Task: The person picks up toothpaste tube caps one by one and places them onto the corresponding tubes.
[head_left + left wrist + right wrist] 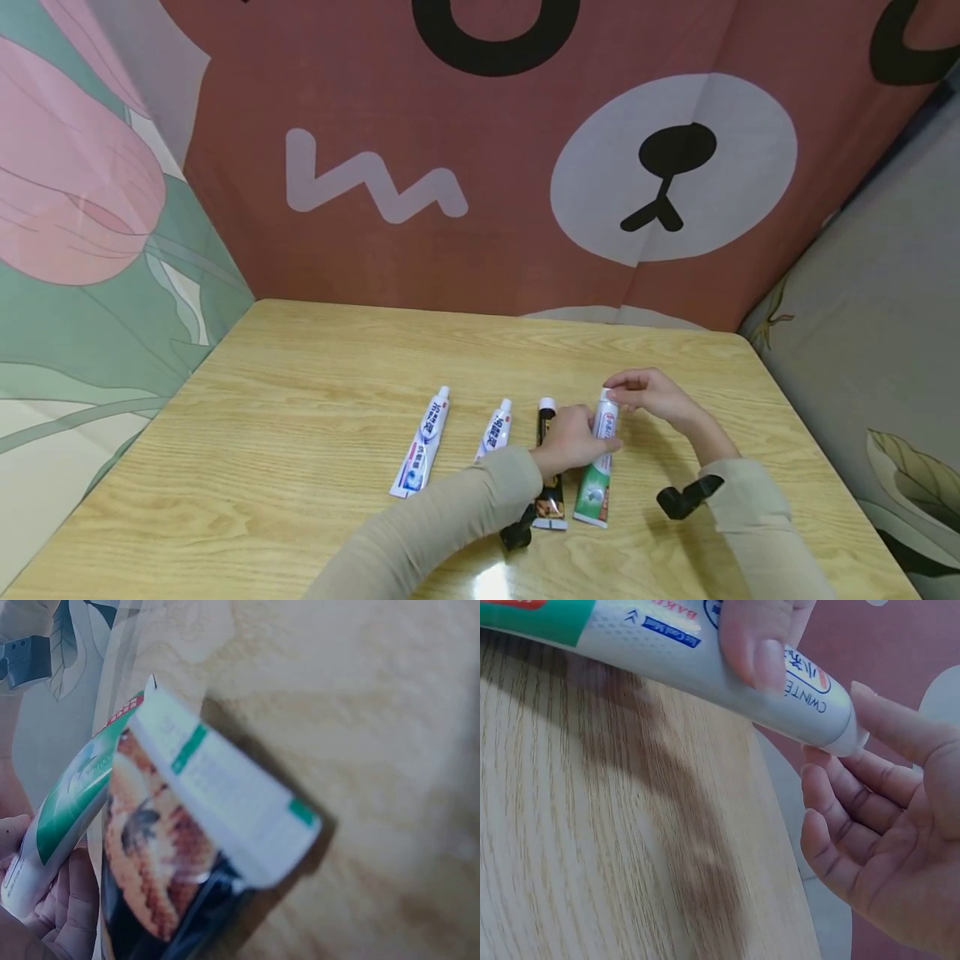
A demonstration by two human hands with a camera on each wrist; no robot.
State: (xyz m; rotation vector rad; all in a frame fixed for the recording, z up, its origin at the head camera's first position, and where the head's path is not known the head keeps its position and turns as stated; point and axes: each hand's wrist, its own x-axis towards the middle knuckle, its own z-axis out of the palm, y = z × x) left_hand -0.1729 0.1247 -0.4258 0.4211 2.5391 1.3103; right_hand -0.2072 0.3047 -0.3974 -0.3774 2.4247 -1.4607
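Observation:
My left hand [572,442] grips the upper body of a green and white toothpaste tube [595,492], its thumb across the front in the right wrist view. At the tube's top end, the thumb and a finger of my right hand [658,396] pinch the white cap [853,740]; the other fingers hang loosely curled. The tube is tilted, lifted off the wood. Beneath my left wrist lies a black toothpaste tube [552,500], partly hidden in the head view. Its crimped end shows large in the left wrist view.
Two white and blue toothpaste tubes lie to the left, one [422,446] fully visible, the other [495,429] partly covered by my left sleeve. The wooden table [315,375] ends at a reddish cloth [360,267] behind. Patterned fabric hangs at both sides.

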